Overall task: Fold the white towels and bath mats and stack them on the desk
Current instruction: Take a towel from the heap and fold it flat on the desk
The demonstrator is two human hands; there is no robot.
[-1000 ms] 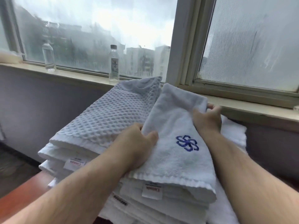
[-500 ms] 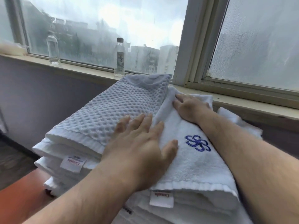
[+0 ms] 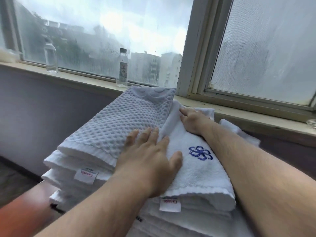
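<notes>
A folded white towel with a blue embroidered logo (image 3: 196, 170) lies on top of a tall stack of folded white towels (image 3: 71, 170). Beside it on the left lies a folded waffle-textured bath mat (image 3: 119, 122). My left hand (image 3: 150, 161) rests flat with straight fingers across the seam between the mat and the logo towel. My right hand (image 3: 193, 120) presses flat on the far end of the logo towel, near the window sill. The reddish-brown desk (image 3: 25, 212) shows under the stack at the lower left.
A window sill (image 3: 85, 81) runs behind the stack, with two clear water bottles (image 3: 122, 68) (image 3: 50, 57) standing on it. Misted window panes fill the background. A grey wall lies below the sill, with dark floor at the far left.
A second ago both hands gripped the logo towel by its sides. They have since let go and now lie flat on top of it, and the towel has settled onto the stack.
</notes>
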